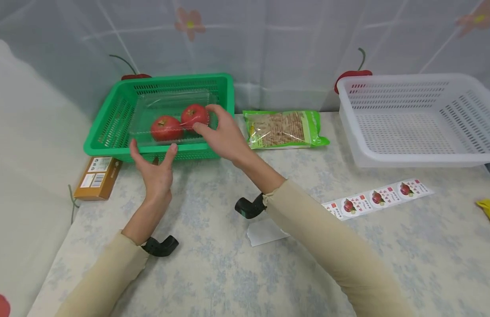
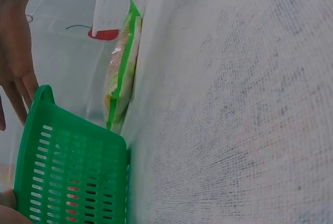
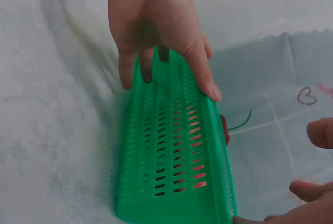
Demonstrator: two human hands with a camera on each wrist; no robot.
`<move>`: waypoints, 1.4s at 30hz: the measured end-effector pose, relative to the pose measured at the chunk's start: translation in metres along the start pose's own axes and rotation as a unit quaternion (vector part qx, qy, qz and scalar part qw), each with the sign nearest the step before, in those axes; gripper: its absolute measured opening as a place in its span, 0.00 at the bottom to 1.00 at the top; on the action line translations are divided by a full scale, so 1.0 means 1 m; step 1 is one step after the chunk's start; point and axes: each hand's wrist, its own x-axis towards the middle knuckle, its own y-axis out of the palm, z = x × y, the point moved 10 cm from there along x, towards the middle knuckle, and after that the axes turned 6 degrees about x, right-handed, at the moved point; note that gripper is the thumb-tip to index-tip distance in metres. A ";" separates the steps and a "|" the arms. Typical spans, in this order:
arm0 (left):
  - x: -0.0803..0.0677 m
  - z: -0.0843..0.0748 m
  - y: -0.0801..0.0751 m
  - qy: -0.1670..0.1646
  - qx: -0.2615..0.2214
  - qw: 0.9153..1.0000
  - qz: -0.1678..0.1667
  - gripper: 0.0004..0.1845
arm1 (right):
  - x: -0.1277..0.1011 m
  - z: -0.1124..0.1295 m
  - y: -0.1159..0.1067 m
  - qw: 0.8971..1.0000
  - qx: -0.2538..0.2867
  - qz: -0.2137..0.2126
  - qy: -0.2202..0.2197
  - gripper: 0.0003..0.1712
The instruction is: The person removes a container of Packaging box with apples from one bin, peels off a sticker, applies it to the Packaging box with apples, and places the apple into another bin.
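A green basket stands at the back left of the table. Inside it lies a clear plastic tray with two red tomatoes. My left hand is open, its spread fingers and thumb against the basket's front wall. My right hand reaches over the basket's front right rim. Its fingers are loosely spread beside the right tomato at the tray's near corner. Nothing shows between them.
A green-edged bag of dry noodles lies just right of the basket. A white basket stands at the back right. Nearer lie a strip of fruit stickers, a white paper scrap, a brown box and a yellow item.
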 end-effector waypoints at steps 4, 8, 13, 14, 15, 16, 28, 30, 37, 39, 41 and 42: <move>0.000 0.002 -0.001 0.007 -0.003 1.000 -0.005 0.54 | 0.016 -0.003 0.006 0.999 -0.003 -0.023 0.022 0.38; 0.000 0.003 -0.001 0.011 -0.010 1.000 -0.011 0.55 | 0.029 -0.011 0.014 0.998 -0.020 -0.030 0.058 0.41; 0.000 0.005 0.002 0.006 -0.008 1.000 -0.009 0.55 | 0.041 -0.023 0.020 0.994 -0.051 -0.022 0.096 0.46; 0.000 0.006 0.003 0.006 -0.006 1.000 -0.009 0.55 | 0.043 -0.026 0.020 0.993 -0.053 -0.018 0.102 0.47; -0.001 0.006 0.003 0.006 -0.004 1.000 -0.009 0.55 | 0.045 -0.028 0.021 0.992 -0.054 -0.013 0.109 0.48; -0.001 0.006 0.003 0.005 -0.003 1.000 -0.008 0.56 | 0.047 -0.031 0.021 0.991 -0.058 -0.007 0.117 0.48; 0.000 0.003 0.001 0.008 -0.005 1.000 -0.005 0.56 | 0.057 -0.044 0.037 0.979 -0.090 0.068 0.171 0.52; 0.000 0.002 0.000 0.009 -0.003 1.000 -0.004 0.56 | 0.058 -0.043 0.035 0.980 -0.101 0.052 0.161 0.50; 0.000 0.004 -0.001 -0.009 0.003 1.000 -0.007 0.56 | 0.059 -0.039 0.032 0.985 -0.098 0.018 0.142 0.46; 0.000 0.004 -0.002 -0.008 0.003 1.000 -0.009 0.56 | 0.059 -0.040 0.032 0.986 -0.083 0.015 0.141 0.48; -0.001 0.005 -0.002 -0.009 0.003 1.000 -0.009 0.55 | 0.058 -0.041 0.032 0.986 -0.079 0.010 0.145 0.50; -0.002 0.006 -0.001 -0.011 0.004 1.000 -0.008 0.55 | 0.057 -0.043 0.031 0.986 -0.079 0.008 0.149 0.51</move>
